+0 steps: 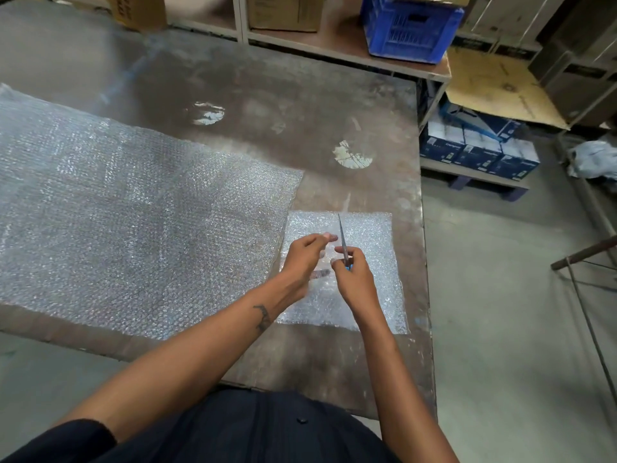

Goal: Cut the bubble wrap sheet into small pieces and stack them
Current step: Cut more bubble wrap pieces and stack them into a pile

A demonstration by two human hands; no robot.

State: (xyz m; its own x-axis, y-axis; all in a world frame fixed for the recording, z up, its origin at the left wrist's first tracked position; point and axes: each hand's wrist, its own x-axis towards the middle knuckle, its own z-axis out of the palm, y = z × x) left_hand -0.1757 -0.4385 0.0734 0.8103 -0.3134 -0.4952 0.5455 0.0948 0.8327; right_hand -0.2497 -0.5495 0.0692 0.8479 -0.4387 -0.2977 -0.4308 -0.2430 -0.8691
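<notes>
large bubble wrap sheet (133, 208) cut off at left edge, scissors (344, 242) handles hidden inside right hand (354, 279)

Large bubble wrap sheet (133, 212) flat on table, cut pieces (367, 235) stacked beside.

You are wearing the single head camera, which is looking forward and down from close above your forearms onto the worn table (233, 95), with shelving (334, 45) beyond.
</notes>
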